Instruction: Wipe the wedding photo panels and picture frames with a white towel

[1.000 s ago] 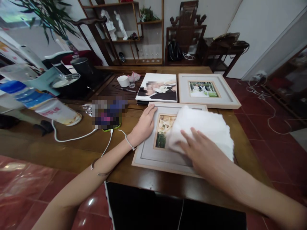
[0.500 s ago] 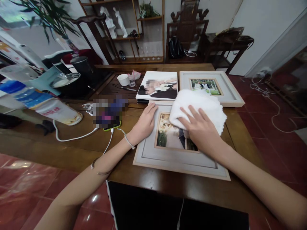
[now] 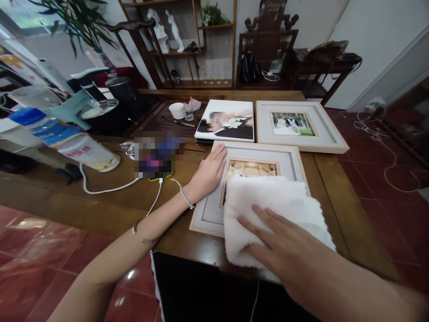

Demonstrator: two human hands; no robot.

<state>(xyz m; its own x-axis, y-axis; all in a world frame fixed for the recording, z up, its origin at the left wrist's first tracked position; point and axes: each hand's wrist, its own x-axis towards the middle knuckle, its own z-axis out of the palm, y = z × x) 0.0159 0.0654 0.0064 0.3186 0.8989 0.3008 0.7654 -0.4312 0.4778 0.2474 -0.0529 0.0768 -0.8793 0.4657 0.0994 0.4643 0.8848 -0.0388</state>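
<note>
A light wooden picture frame [image 3: 204,219] with a pale grey mount and a photo lies flat near the table's front edge. My left hand [image 3: 208,176] rests flat along its left side, fingers stretched out and pressed on the border. Over the lower right part of the frame lies a folded white cloth [image 3: 278,197], fluffy and ragged at the edge. My right hand [image 3: 278,243] holds this cloth, fingers spread on top and thumb low at its near side. Cloth and hand hide much of the photo and the near right corner.
Behind lie a white-covered photo album [image 3: 228,120] and a second framed photo [image 3: 301,125]. To the left are a phone with a white cable [image 3: 156,172], a large blue-capped bottle [image 3: 67,143], a white cup [image 3: 177,110] and a black pot [image 3: 124,91].
My right hand has drawn the cloth toward me, from the frame's upper right down over its near right part. My left hand stays on the left border. The view has shifted slightly.
</note>
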